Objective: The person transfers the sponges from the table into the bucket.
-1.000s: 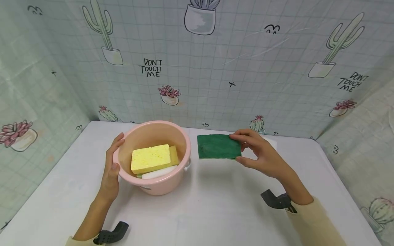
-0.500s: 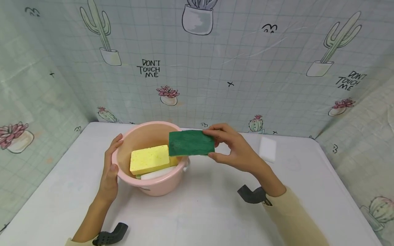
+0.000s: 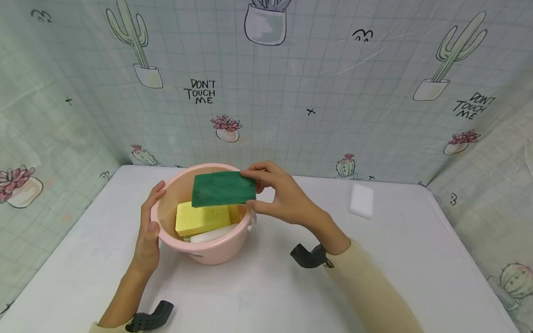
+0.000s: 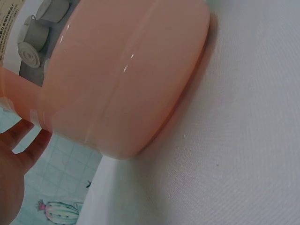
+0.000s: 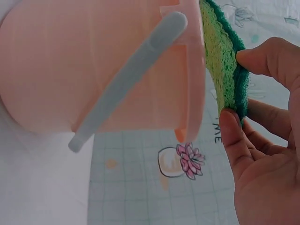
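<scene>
A pink bucket (image 3: 220, 249) stands upright on the white table. My left hand (image 3: 147, 236) holds its left side, fingers against the outer wall and thumb by the rim. In the left wrist view, fingertips (image 4: 35, 145) lie along the bucket's side. My right hand (image 3: 287, 199) pinches a scouring sponge (image 3: 224, 188) by its right end, just above the bucket's opening. This sponge is dark green on top; the right wrist view shows a light green porous underside. Inside the bucket lie a yellow sponge (image 3: 200, 218) and a white block (image 3: 212, 234), partly covered by other sponges.
A white block (image 3: 361, 200) lies on the table (image 3: 416, 259) at the back right. A grey handle (image 5: 126, 84) hangs on the bucket's right side. Curtains (image 3: 266, 101) printed with cacti enclose the table at the back and sides.
My right hand has carried the green sponge leftward from beside the bucket to above its opening. The white block at the back right has come into full view. My left hand stays put.
</scene>
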`<control>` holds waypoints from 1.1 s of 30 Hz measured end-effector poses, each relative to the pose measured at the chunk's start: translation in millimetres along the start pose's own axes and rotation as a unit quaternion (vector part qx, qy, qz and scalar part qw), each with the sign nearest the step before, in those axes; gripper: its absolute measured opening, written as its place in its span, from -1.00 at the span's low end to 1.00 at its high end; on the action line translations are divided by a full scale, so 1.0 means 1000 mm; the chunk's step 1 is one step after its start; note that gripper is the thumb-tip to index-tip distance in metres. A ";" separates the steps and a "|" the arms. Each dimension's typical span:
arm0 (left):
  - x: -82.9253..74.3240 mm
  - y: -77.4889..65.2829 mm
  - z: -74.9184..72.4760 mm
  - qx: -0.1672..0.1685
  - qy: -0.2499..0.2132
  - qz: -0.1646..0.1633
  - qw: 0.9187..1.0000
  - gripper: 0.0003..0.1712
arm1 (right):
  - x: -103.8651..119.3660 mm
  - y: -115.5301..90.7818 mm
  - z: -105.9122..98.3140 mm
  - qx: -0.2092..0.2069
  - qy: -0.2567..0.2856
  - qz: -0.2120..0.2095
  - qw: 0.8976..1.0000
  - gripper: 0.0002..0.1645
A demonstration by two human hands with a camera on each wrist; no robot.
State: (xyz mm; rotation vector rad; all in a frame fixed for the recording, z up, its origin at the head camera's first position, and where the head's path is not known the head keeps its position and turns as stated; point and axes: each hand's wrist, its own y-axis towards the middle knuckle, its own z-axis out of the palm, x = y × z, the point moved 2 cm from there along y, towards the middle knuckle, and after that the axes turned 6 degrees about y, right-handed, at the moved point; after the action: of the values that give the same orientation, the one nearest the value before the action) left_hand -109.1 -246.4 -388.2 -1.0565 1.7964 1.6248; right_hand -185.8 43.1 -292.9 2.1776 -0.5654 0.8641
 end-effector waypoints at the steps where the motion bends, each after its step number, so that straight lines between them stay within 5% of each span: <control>1: 0.000 0.001 0.000 0.000 -0.003 0.001 1.000 -0.29 | 0.000 0.003 0.002 0.003 -0.005 0.003 1.000 -0.35; 21: 0.001 0.000 0.000 -0.002 -0.008 0.004 1.000 -0.28 | -0.001 0.037 0.037 0.063 -0.083 0.099 0.990 -0.31; 33: 0.000 0.000 -0.001 0.000 0.013 0.001 1.000 -0.29 | 0.002 0.048 0.045 0.095 -0.129 0.122 0.979 -0.30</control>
State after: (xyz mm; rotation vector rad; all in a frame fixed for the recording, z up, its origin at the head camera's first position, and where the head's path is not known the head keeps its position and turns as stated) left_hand -109.1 -247.2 -388.2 -1.0816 1.8142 1.6196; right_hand -195.2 -21.6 -292.4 2.4507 -0.9268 0.7922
